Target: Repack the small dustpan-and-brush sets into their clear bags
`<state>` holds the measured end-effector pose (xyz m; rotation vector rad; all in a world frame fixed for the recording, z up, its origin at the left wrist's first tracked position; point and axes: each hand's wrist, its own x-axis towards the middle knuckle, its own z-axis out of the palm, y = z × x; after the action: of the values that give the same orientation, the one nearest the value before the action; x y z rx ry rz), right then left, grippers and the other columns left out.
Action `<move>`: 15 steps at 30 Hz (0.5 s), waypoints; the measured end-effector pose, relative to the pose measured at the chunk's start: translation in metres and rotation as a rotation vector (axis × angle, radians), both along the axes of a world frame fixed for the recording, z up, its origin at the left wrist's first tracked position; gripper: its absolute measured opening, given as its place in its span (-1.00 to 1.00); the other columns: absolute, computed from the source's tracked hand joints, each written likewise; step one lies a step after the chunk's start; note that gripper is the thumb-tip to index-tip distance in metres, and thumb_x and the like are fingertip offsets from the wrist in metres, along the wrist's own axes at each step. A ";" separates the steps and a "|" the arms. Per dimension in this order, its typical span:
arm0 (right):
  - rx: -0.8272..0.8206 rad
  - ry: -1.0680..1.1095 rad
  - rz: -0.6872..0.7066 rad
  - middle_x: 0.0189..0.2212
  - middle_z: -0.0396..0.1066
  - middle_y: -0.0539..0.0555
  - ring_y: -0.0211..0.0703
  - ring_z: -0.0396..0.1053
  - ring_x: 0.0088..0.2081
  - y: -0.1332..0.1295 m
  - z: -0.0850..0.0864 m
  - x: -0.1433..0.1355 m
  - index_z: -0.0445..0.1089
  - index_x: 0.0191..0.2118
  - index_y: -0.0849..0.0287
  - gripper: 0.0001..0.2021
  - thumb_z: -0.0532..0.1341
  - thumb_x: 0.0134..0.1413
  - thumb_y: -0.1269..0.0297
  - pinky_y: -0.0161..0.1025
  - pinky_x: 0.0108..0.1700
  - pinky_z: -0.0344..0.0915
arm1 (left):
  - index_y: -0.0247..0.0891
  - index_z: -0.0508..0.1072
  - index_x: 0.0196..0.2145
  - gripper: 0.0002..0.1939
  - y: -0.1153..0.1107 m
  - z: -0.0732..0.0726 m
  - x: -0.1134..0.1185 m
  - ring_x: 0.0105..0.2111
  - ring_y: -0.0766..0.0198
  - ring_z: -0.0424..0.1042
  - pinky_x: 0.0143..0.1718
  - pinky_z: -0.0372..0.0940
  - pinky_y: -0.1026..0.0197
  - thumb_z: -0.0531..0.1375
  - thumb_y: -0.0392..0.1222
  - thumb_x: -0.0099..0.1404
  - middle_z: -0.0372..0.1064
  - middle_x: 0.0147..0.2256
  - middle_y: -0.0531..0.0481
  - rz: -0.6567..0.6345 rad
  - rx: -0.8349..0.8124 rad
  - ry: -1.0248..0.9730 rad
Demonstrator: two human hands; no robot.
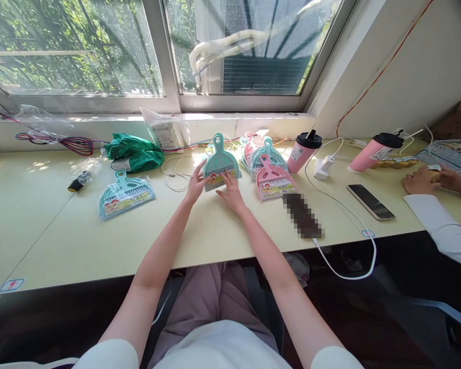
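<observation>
Head view: The green dustpan set (pixel 219 160) was positioned between the hands, nearer the rear edge of the desk (pixel 211 236) than its front edge. The left hand (pixel 195 184) gripped the set's left side. The right hand (pixel 231 193) was open, fingers spread against its lower front. A pink dustpan set (pixel 272 177) lay just to the right.
</observation>
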<state>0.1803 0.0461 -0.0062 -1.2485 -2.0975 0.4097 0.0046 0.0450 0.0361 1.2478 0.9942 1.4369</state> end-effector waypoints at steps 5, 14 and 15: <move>0.124 -0.161 0.014 0.49 -0.28 0.03 -0.06 -0.33 0.50 -0.022 0.013 -0.011 -0.15 0.48 0.02 -0.34 0.01 0.33 0.36 0.10 0.47 -0.25 | -0.07 0.30 0.26 -0.26 0.009 0.006 -0.037 -0.09 0.10 0.55 -0.10 0.45 0.17 0.34 -0.28 0.12 0.56 -0.10 0.01 0.210 -0.018 -0.297; -0.247 -0.307 0.002 0.49 -0.28 0.10 0.19 -0.42 0.50 0.018 -0.006 -0.034 -0.06 0.46 0.00 -0.37 -0.05 0.39 -0.06 0.42 0.39 -0.47 | -0.30 0.47 -0.02 -0.53 0.011 -0.024 -0.095 -0.14 0.10 0.57 -0.15 0.48 0.13 0.22 -0.39 0.06 0.58 -0.19 -0.11 0.262 -0.254 -0.474; -0.250 -0.299 -0.009 0.49 -0.28 0.09 0.16 -0.42 0.50 0.031 -0.006 -0.035 -0.05 0.46 -0.02 -0.38 -0.05 0.39 -0.06 0.40 0.39 -0.48 | -0.30 0.46 0.01 -0.48 0.010 -0.026 -0.094 -0.15 0.11 0.57 -0.18 0.48 0.14 0.21 -0.41 0.05 0.58 -0.19 -0.11 0.248 -0.271 -0.469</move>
<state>0.1448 0.0766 -0.0120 -1.5423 -2.3434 0.5214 -0.0896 0.0548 0.0102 0.5666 0.9956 1.6223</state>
